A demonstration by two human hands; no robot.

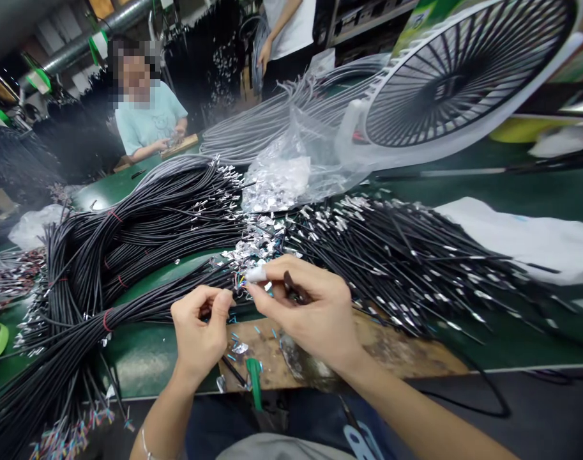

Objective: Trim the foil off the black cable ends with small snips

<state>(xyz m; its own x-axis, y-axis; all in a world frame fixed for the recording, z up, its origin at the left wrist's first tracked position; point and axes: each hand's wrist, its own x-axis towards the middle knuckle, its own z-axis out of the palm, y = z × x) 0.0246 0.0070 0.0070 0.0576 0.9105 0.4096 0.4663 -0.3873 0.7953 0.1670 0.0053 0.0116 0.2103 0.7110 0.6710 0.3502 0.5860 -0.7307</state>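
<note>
My left hand (200, 329) is closed in a pinch at the near end of a bundle of black cables (161, 297), apparently on one cable's end. Between my hands thin coloured wires (241, 280) fan out of a cable end. My right hand (315, 313) pinches at these wires with thumb and index finger; a white wrap covers that index fingertip. A dark slim tool (291, 284) is tucked in the right palm, its kind unclear. Just beyond the fingers lies a heap of foil scraps (260, 239). Beneath my hands is a worn wooden board (377, 348).
Black cables with silvery ends (391, 255) spread to the right; tied bundles (109, 236) lie left. A clear plastic bag (291, 172) and a fan (463, 83) stand behind. A green-handled tool (254, 383) is at the board's edge. Across the table sits a person (150, 121).
</note>
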